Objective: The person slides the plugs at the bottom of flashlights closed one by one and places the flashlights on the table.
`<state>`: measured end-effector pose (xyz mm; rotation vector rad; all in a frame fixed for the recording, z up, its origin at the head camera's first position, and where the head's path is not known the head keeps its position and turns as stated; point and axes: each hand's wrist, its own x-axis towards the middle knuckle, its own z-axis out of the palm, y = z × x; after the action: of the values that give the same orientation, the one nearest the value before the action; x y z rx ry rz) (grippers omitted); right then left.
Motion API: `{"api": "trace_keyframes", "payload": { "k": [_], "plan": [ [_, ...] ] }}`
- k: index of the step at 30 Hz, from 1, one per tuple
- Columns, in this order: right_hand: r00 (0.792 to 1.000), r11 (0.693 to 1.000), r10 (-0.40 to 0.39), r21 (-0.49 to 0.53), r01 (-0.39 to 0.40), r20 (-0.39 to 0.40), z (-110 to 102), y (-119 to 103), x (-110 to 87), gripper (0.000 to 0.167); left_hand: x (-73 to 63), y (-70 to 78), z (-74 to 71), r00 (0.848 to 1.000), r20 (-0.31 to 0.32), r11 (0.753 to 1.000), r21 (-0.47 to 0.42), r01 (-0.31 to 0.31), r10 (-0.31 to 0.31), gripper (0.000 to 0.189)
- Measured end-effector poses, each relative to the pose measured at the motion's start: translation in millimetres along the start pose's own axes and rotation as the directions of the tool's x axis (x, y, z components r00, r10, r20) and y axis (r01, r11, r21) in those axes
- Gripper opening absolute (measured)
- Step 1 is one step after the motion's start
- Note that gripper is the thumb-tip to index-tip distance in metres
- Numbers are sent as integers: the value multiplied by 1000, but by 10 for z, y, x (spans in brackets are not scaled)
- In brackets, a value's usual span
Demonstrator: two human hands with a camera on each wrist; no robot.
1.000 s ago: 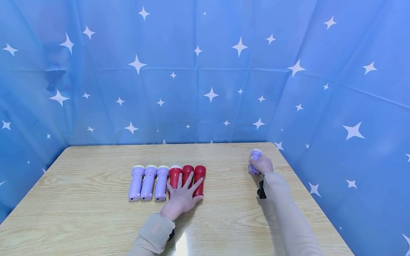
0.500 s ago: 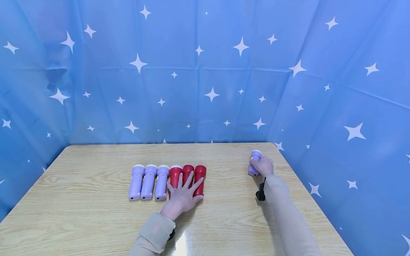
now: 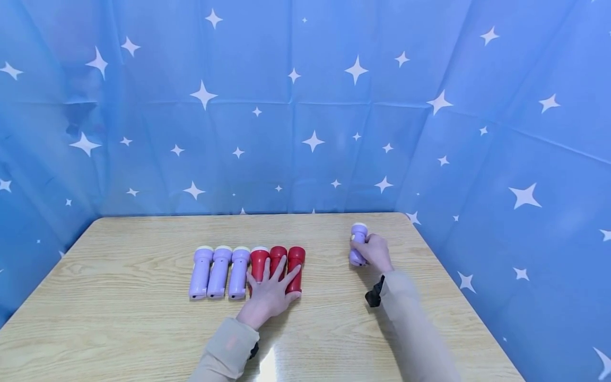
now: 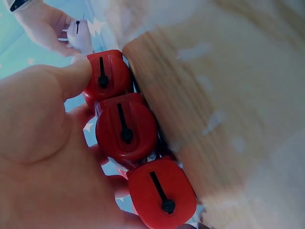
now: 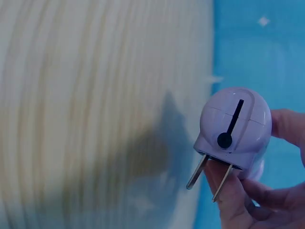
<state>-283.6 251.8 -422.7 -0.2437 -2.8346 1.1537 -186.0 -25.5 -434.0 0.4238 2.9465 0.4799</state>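
Observation:
Three red flashlights lie side by side on the table, their black sliders showing at the tail ends in the left wrist view. My left hand rests across them with its fingers spread and straight, the thumb beside the rightmost red flashlight. A purple flashlight is held by my right hand over the right part of the table. Two metal plug prongs stick out of its tail, next to a black slider. The fingers and thumb of that hand wrap round its body.
Three more purple flashlights lie in line at the left of the red ones, heads toward the far edge. The wooden table ends at a blue star-patterned curtain behind and at the sides.
My right hand has moved left with the purple flashlight, which appears raised and more upright now. The left hand and the row of flashlights stay in place.

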Motion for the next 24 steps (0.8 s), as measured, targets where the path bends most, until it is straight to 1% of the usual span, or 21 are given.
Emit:
{"api": "trace_keyframes", "payload": {
  "k": [4,7,12,18,21,24],
  "plan": [
    [999,999,-36,-15,36,-4,79,-185,-124,31,-3,-3,-5,1000,-6,1000,6,-1,1,63],
    [998,998,-59,-19,59,0,149,-283,-213,32,4,-7,3,1000,-5,1000,6,-2,2,63],
    [997,997,-76,-12,76,13,259,-415,-352,34,19,-4,12,1000,3,1000,-3,5,-5,63],
    [997,998,-66,-7,66,37,375,-554,-491,36,7,5,-7,1000,2,1000,-1,6,-6,63],
    [997,998,-65,-9,65,44,423,-604,-551,36,6,5,-3,1000,-10,1000,5,-12,12,62],
    [996,997,-76,-11,76,47,460,-638,-603,36,13,16,0,999,-28,999,13,-42,43,62]
  ]
}}
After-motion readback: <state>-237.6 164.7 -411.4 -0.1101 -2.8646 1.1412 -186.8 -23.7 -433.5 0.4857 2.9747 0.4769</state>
